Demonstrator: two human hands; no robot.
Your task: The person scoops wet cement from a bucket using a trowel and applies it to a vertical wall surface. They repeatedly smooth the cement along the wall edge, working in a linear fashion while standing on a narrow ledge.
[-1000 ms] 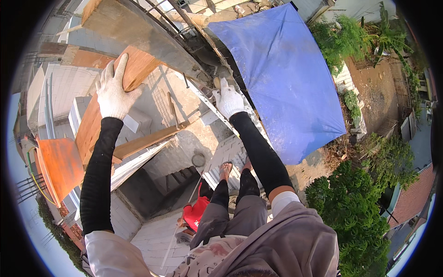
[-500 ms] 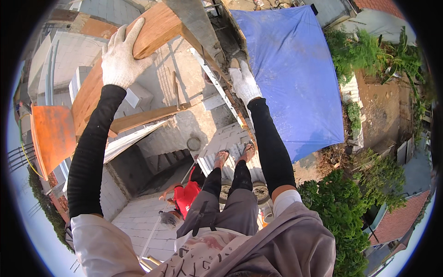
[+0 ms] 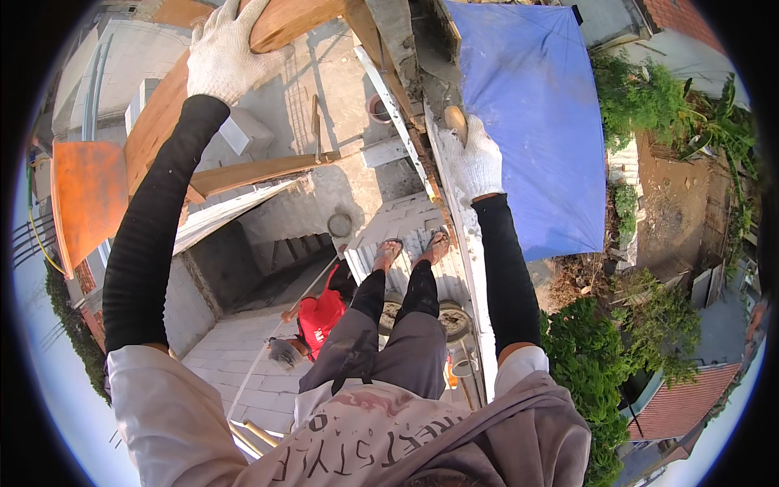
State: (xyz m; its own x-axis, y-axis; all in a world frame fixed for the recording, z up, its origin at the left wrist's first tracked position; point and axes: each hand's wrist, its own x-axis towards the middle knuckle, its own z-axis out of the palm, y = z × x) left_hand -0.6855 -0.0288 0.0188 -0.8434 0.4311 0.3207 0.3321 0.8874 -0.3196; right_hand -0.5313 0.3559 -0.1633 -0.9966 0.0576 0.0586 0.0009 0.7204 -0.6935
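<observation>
My left hand [image 3: 221,58], in a white knit glove, lies with fingers spread over a broad wooden plank [image 3: 296,20] at the upper left. In my right hand [image 3: 475,162], also gloved, is a rounded wooden handle [image 3: 456,123] that sticks up past the fingers. Whatever is attached to that handle I cannot make out. This hand is beside a long pale wall edge [image 3: 472,284], next to a blue tarp [image 3: 535,130]. Below, my sandalled feet stand on a pale ribbed surface [image 3: 402,280].
A person in a red shirt [image 3: 320,321] is lower down at the left, holding a long thin pole. An orange panel [image 3: 88,195] stands at the far left. A timber beam [image 3: 260,173] crosses an opening. Trees [image 3: 580,381] and roofs lie at the right.
Both hands sit differently in view: the left higher, the right lower and further right. The head view has shifted. More of the wooden handle and the pale edge beside my right arm shows now.
</observation>
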